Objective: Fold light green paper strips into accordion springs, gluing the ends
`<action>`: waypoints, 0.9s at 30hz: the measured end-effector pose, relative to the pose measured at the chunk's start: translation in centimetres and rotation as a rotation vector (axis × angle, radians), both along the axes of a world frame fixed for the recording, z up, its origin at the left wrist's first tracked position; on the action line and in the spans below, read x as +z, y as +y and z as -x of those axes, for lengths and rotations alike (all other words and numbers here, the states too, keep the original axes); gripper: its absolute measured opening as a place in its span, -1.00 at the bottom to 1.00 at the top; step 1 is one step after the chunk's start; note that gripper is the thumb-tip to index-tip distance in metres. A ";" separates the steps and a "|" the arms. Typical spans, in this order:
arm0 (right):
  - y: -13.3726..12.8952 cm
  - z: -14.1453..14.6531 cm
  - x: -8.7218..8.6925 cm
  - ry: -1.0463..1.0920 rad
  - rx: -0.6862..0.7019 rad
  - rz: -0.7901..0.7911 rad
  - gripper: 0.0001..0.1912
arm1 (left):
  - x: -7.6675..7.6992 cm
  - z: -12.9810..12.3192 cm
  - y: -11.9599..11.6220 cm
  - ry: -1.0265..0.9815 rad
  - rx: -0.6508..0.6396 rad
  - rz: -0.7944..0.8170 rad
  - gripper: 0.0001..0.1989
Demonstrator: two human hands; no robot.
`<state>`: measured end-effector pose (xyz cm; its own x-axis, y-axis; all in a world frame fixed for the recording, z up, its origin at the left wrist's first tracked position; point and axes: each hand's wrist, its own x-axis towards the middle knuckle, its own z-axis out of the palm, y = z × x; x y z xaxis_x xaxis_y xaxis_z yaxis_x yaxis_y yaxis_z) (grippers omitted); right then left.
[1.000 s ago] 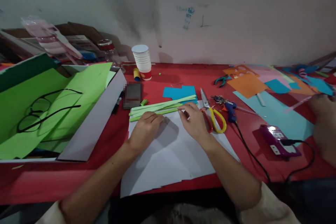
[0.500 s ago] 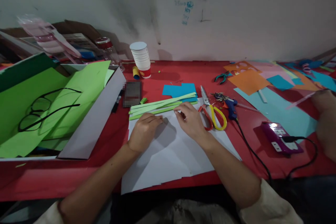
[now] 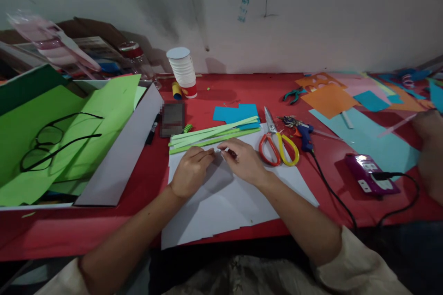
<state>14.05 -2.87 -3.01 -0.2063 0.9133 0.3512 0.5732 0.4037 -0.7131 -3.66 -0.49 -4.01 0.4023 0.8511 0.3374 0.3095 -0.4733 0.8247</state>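
My left hand [image 3: 192,170] is over the white paper [image 3: 221,212], fingers pinched together on something too small to make out. Close to its fingertips, my right hand [image 3: 242,160] is curled, thumb and fingers drawn together; what it holds, if anything, cannot be made out. Just beyond both hands lie light green paper strips [image 3: 214,134] across the paper's far edge. Blue paper pieces [image 3: 235,114] rest behind the strips. Scissors [image 3: 278,143] with one red and one yellow handle lie right of my right hand.
An open box [image 3: 121,152] with green paper and glasses [image 3: 44,147] stands left. Behind are stacked cups [image 3: 182,71] and a dark case [image 3: 172,119]. To the right lie a glue gun [image 3: 306,137], a purple device [image 3: 372,175] and coloured paper [image 3: 367,143]. Another person's arm [image 3: 430,156] reaches in.
My right hand has moved left, closer to my left hand's fingertips, and away from the scissors and strips. The whole view has shifted slightly.
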 end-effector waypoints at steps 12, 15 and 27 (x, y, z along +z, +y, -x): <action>0.0 0.9 -0.2 0.004 0.149 0.006 -0.62 | -0.3 0.4 -0.8 0.215 -0.017 -0.140 -0.75; 0.2 1.1 -0.5 0.006 0.112 -0.014 -0.63 | -0.6 0.2 -0.7 0.172 0.039 -0.161 -0.74; 0.6 1.3 -1.1 -0.128 0.079 -0.098 -0.77 | -0.3 0.3 0.6 0.343 0.091 -0.317 -0.62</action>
